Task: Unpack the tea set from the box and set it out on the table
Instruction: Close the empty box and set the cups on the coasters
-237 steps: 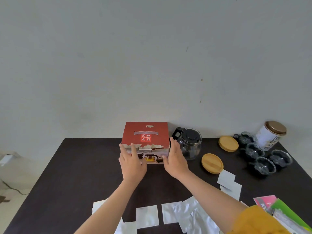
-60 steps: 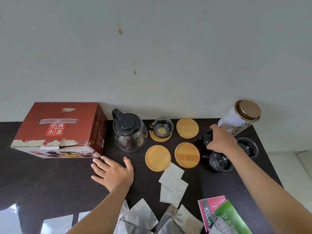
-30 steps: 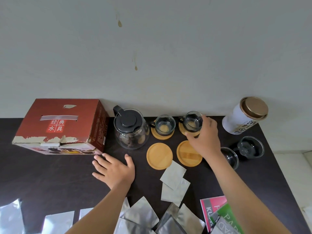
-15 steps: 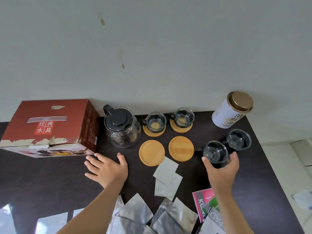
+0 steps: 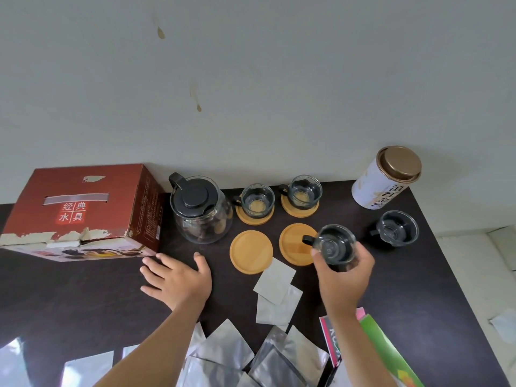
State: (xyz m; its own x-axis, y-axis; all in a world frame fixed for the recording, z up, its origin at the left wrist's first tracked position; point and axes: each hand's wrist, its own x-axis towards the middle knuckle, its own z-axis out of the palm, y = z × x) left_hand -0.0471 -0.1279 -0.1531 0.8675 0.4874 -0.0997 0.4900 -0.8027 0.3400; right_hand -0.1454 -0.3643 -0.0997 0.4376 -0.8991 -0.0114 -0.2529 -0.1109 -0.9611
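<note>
My right hand (image 5: 344,283) grips a glass cup (image 5: 334,245) with a black handle, held over the right edge of a bare wooden coaster (image 5: 295,244). A second bare coaster (image 5: 250,251) lies to its left. Behind them, two cups (image 5: 257,200) (image 5: 304,191) stand on coasters. A glass teapot (image 5: 200,209) with a black lid stands beside the red box (image 5: 83,210). One more cup (image 5: 396,227) sits on the dark table (image 5: 69,297) at the right. My left hand (image 5: 178,279) rests flat on the table, fingers spread.
A white tin (image 5: 386,177) with a bronze lid stands at the back right near the table's corner. Silver foil sachets (image 5: 275,291) lie in front of the coasters and along the near edge. Pink and green packets (image 5: 371,347) lie at the lower right.
My right hand set one cup on the back right coaster, reached right, took hold of another cup and has lifted it leftward over the front right coaster. My left hand stayed put.
</note>
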